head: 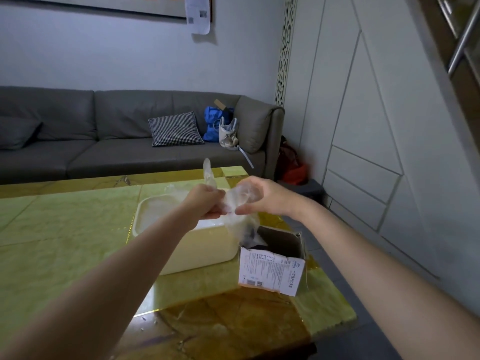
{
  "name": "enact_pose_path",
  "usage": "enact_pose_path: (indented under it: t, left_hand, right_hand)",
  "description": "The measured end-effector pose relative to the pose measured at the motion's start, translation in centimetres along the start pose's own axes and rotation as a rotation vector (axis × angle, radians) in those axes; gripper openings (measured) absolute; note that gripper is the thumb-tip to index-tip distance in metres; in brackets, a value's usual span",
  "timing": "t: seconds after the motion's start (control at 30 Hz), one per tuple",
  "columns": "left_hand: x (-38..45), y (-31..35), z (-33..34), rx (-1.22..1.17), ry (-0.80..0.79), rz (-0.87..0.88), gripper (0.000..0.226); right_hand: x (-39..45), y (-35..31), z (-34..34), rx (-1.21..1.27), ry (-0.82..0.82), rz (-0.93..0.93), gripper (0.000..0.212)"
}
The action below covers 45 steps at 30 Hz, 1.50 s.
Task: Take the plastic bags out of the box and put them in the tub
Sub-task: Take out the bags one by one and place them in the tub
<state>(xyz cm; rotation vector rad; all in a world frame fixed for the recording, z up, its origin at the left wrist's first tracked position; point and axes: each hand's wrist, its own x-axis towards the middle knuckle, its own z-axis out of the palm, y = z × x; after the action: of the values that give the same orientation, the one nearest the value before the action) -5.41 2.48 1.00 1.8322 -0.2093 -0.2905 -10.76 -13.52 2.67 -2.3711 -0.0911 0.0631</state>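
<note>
Left hand (207,202) and right hand (262,194) both grip one clear plastic bag (239,201) (fingers curled) above the tub (197,245)

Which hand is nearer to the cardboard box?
Right. The right hand holds a plastic bag almost above the box; the left hand is over the tub beside it.

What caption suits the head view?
Both hands, left hand and right hand, hold a plastic bag above the tub.
</note>
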Motion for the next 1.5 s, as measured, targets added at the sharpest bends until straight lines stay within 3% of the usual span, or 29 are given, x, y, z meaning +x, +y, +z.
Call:
enact_pose_path:
  t: [0.1,0.2,0.3,0.37,0.5,0.63,0.73,0.8,0.83,0.9,0.97,1.03,1.1,1.13,1.2,1.27,1.37,1.5]
  left_hand:
    - [0.0,0.1,-0.6,-0.070,-0.054,-0.025,0.028]
    - [-0.4,0.6,-1.9,-0.083,-0.260,0.048,0.038]
    - [-0.7,0.7,-3.2,0.238,-0.335,0.093,0.036]
    - [-0.5,0.6,-4.1,0.310,-0.240,0.092,0.027]
    - [1.3,0.5,-6.5,0.131,0.041,0.015,0.020]
    - [3.2,-0.3,-8.6,0.139,0.270,-0.064,0.017]
    - [4.5,-1.3,-10.2,0.220,0.569,0.050,0.032]
    - [4.4,-1.3,-10.2,0.413,0.671,0.261,0.041]
    - [4.3,-1.3,-9.8,0.549,0.600,0.388,0.045]
    - [4.1,-1.8,-8.1,0.785,0.240,0.533,0.051]
    - [4.1,-2.7,-6.2,1.078,-0.158,0.351,0.059]
    - [4.8,-3.9,-4.8,1.334,-0.343,0.150,0.057]
    - [5.4,-4.5,-4.4,1.356,-0.373,0.105,0.050]
    - [5.8,-4.7,-4.3,1.319,-0.390,0.090,0.049]
    - [6.5,-5.0,-4.3,1.262,-0.427,0.053,0.048]
    - [7.0,-5.4,-4.3,1.231,-0.459,0.036,0.048]
    - [7.2,-5.8,-5.0,1.183,-0.492,0.005,0.046]
    - [6.9,-5.8,-8.1,0.986,-0.327,-0.105,0.044]
  right_hand:
    - [0.5,-0.4,0.3,0.201,0.351,-0.068,0.020]
    - [0.8,-0.8,0.0,0.382,0.561,-0.014,0.034]
    - [1.3,-0.9,-0.2,0.607,0.636,0.058,0.033]
    - [1.8,-0.9,-0.1,0.708,0.610,0.057,0.031]
    - [3.1,-1.0,0.2,0.794,0.543,0.023,0.017]
    - [4.9,-0.2,1.3,0.756,0.585,0.140,0.011]
    - [6.6,0.4,3.2,0.702,0.606,0.203,0.013]
    - [7.8,0.6,4.7,0.689,0.585,0.230,0.019]
    - [8.5,0.7,5.6,0.671,0.568,0.247,0.021]
    - [9.5,0.8,7.0,0.613,0.499,0.274,0.015]
    - [10.0,0.5,7.8,0.510,0.375,0.298,0.008]
    - [9.9,0.3,7.6,0.155,0.311,0.264,0.023]
    - [9.6,0.0,6.4,-0.334,0.365,0.080,0.037]
    - [9.3,-0.5,5.8,-0.471,0.358,-0.054,0.039]
    - [9.3,-1.1,5.4,-0.539,0.164,-0.212,0.040]
    - [10.0,-1.0,6.3,-0.576,-0.102,-0.139,0.042]
    - [11.0,-0.2,7.8,-0.792,-0.341,0.084,0.042]
    - [11.3,0.1,8.1,-0.899,-0.301,0.151,0.028]
